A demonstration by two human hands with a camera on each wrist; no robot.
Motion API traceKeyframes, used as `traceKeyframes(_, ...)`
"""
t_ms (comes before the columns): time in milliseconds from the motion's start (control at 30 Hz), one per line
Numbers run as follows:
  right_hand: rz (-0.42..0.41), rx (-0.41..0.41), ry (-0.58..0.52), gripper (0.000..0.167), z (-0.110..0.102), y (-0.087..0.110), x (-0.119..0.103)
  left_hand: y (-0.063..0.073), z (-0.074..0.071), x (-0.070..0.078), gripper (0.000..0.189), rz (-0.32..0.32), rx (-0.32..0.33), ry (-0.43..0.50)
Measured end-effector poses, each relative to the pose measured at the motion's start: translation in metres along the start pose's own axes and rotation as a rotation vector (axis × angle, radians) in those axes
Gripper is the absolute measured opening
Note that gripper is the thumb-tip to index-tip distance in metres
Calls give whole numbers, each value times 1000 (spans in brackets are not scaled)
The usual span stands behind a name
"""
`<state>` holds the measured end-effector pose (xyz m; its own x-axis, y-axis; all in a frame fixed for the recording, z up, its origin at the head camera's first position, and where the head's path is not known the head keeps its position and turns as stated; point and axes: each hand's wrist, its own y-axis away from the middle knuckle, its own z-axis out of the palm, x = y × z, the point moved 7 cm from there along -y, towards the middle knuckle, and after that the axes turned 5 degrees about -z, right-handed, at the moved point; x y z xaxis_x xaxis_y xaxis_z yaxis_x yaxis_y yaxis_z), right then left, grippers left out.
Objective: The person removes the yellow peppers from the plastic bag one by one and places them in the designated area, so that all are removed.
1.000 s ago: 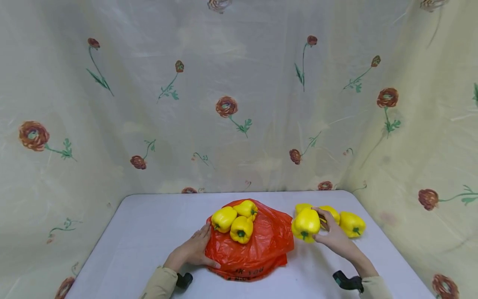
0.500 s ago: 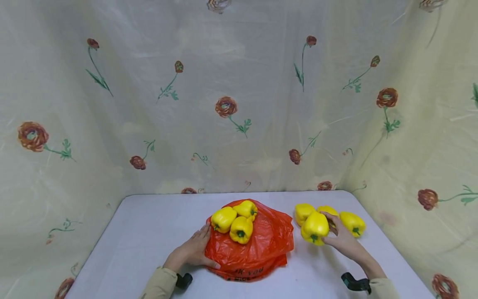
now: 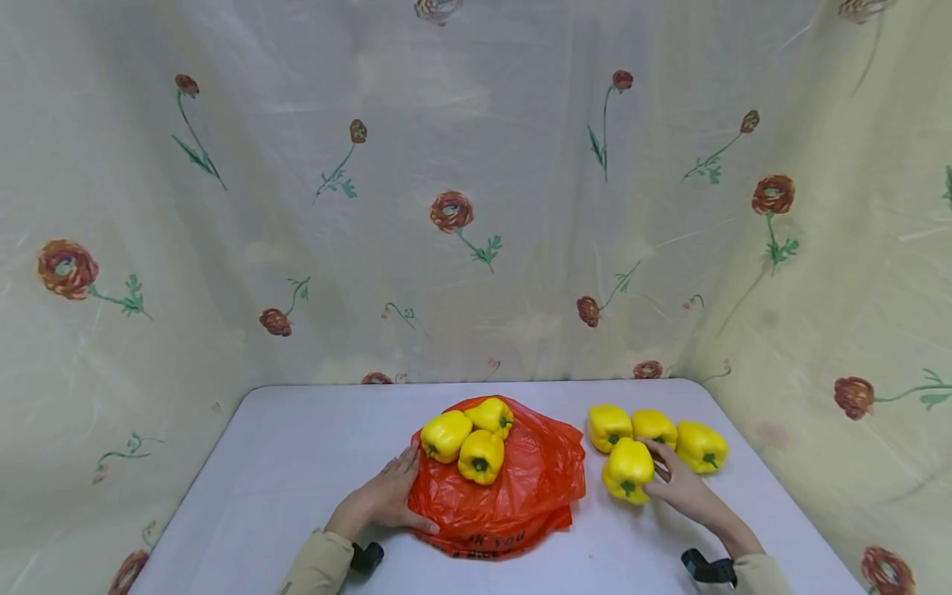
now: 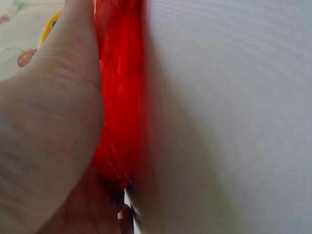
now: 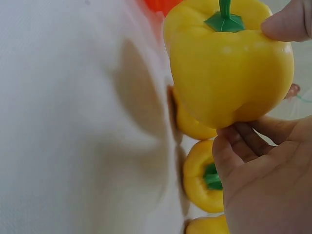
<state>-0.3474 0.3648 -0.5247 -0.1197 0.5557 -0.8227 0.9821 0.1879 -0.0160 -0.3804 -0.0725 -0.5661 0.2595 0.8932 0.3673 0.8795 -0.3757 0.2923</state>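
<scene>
My right hand (image 3: 680,483) grips a yellow bell pepper (image 3: 628,469) by its side, thumb nearest me and fingers behind. In the right wrist view, the held pepper (image 5: 231,73) shows its green stem, with the thumb beside it and fingertips at its other end. A red plastic bag (image 3: 531,487) with dark lettering lies at the middle of the table. On its upper left part, three yellow bell peppers (image 3: 479,459) are bunched together. My left hand (image 3: 390,492) rests against the bag's left edge, fingers extended and thumb at the near edge.
Just behind the held pepper, three more yellow bell peppers (image 3: 699,446) sit in a row on the white table (image 3: 297,446). A flower-printed curtain (image 3: 521,248) rises behind the table and along both sides.
My right hand has carried the bell pepper a little right, then down toward the near side, uncovering the peppers behind. The left hand and the bag have stayed in place.
</scene>
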Motion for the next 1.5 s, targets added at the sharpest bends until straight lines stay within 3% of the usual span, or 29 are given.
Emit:
traceKeyframes(267,28,-21,-19,81,6,-4,19,-2,3,-2,129,-13,-10,9)
traceKeyframes(600,22,-49,-41,80,7,-6,28,-2,0,-1,130,-14,0,-9)
traceKeyframes(733,59,-69,-56,80,8,-5,32,-2,0,-1,131,-13,-1,-9)
traceKeyframes(967,131,-35,-9,79,9,-7,37,-1,0,-1,131,-14,-7,2)
traceKeyframes(1200,136,-6,27,76,8,-6,39,0,1,0,131,-6,-8,2)
traceKeyframes(1500,149,23,-25,93,2,-3,28,-2,0,-2,130,-21,-5,12)
